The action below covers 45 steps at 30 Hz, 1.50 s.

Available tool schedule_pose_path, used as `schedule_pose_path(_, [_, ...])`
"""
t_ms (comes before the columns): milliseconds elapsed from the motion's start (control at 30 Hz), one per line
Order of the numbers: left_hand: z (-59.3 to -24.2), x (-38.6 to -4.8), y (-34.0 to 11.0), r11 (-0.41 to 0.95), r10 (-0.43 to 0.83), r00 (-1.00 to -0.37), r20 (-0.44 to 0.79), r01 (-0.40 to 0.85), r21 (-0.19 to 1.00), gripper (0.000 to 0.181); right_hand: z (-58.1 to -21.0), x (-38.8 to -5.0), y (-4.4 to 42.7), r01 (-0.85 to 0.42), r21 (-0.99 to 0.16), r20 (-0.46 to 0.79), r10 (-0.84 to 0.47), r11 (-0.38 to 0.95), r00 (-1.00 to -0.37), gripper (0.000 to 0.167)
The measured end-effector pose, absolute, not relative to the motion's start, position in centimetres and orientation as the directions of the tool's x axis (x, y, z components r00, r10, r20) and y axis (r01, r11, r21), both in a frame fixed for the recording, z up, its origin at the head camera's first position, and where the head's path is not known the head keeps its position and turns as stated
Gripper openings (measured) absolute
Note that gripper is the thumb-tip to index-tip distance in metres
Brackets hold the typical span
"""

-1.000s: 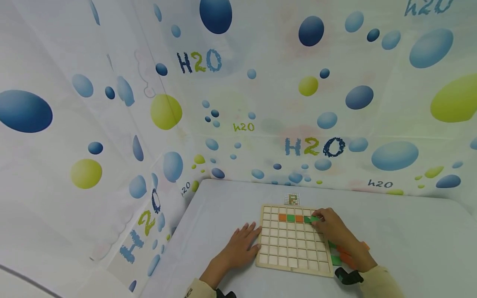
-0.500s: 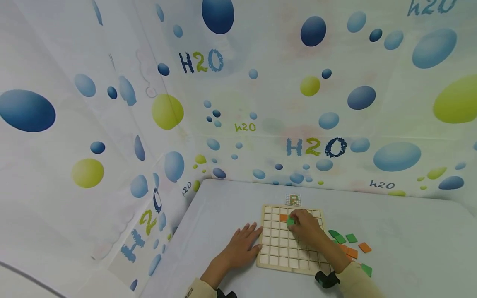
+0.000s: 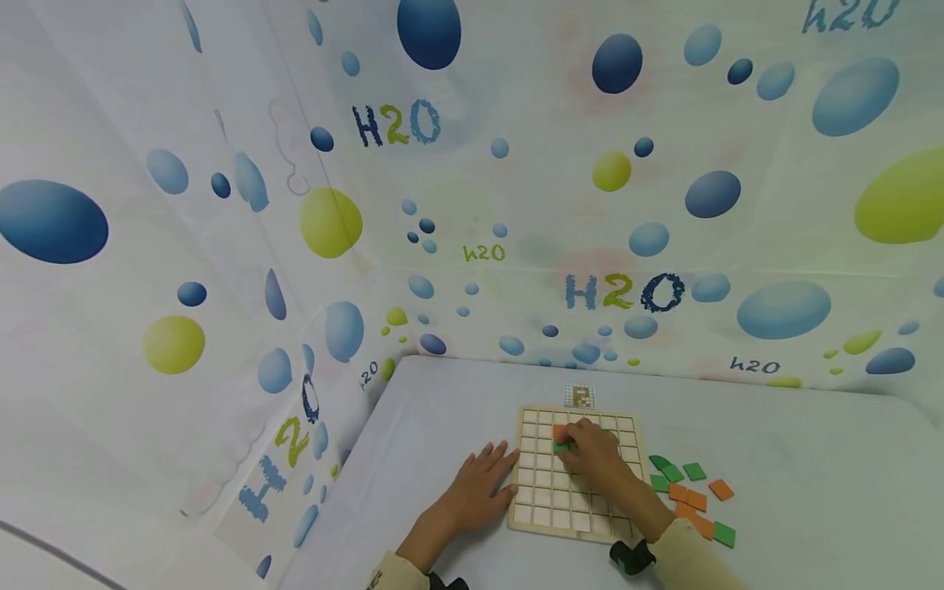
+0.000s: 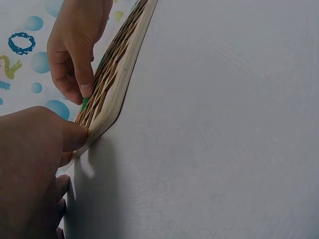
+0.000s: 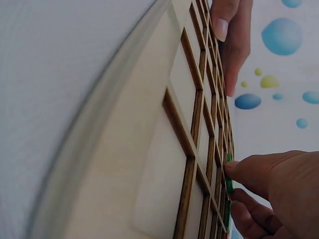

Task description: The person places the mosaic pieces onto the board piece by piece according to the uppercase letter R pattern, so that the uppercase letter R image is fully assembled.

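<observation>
A wooden grid board (image 3: 549,519) lies flat on the table, an orange tile (image 3: 559,430) in its second row from the back. My right hand (image 3: 596,457) pinches a green tile (image 3: 561,447) just in front of that orange one. In the right wrist view the thumb and fingers of my right hand (image 5: 279,184) hold the green tile (image 5: 229,174) at the grid. My left hand (image 3: 475,489) rests at the board's left edge, fingers spread; the left wrist view shows my left hand (image 4: 37,154) with its thumb on the board's rim (image 4: 107,117). The right hand hides part of the row.
Several loose green tiles (image 3: 694,471) and orange tiles (image 3: 721,490) lie on the table right of the board. Behind the board is a small card (image 3: 579,396) with a grid pattern. A patterned curtain (image 3: 516,188) hangs behind and to the left of the table.
My right hand has moved left across the board, from its right side to the orange tile near the left, with a green tile at its fingertips. The left hand has stayed in place.
</observation>
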<state>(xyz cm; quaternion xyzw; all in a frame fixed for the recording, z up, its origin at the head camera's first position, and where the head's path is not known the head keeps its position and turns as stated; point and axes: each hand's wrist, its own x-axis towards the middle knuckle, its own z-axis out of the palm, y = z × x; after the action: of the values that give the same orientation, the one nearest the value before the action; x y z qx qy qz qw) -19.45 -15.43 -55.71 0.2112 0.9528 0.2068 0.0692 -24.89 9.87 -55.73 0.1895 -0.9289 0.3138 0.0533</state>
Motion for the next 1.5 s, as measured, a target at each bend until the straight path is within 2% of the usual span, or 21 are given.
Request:
schedule_pose_path(367, [-55.5,-19.3,-15.3,0.825,0.431,-0.901,-0.049,0.372,0.425,0.059,-55.5,-24.5,9.7,-0.412,-0.522,0.275,-0.31,0.747,-0.91,0.008])
schedule_pose_path(567, [-55.4,-19.4,-15.2,0.826,0.428,-0.902,-0.05,0.368,0.426,0.059,-55.4,-24.3,9.8,-0.415,-0.525,0.251,-0.331,0.743,-0.91,0.009])
schedule_pose_path(733, [-55.4,-19.4,-15.2,0.826,0.425,-0.904,-0.051,0.364,0.431,0.06,-55.1,-23.9,11.0,-0.37,-0.62,0.167,-0.344,0.692,-0.924,0.005])
schedule_pose_path(833, [-55.3,-19.4,-15.2,0.824,0.429,-0.902,-0.047,0.37,0.429,0.06,-54.8,-23.6,12.4,-0.334,-0.674,0.14,-0.331,0.658,-0.933,0.007])
schedule_pose_path(933, [-55.3,-19.4,-15.3,0.822,0.43,-0.902,-0.044,0.372,0.431,0.06,-54.4,-23.2,14.1,-0.323,-0.68,0.138,-0.318,0.658,-0.938,0.009])
schedule_pose_path(1133, [-55.4,-19.5,-15.3,0.822,0.427,-0.903,-0.041,0.369,0.435,0.06,-52.9,-22.8,18.4,-0.236,-0.701,0.039,-0.294,0.673,-0.955,0.025])
schedule_pose_path(1333, [-55.5,-19.6,-15.1,0.823,0.426,-0.903,-0.047,0.366,0.433,0.06,-51.7,-22.9,23.5,-0.128,-0.631,-0.05,-0.205,0.765,-0.977,0.033])
schedule_pose_path(1500, [-55.6,-19.7,-15.1,0.827,0.426,-0.904,-0.045,0.369,0.423,0.06,-52.2,-23.2,26.4,-0.04,-0.543,-0.118,-0.123,0.839,-0.985,0.037])
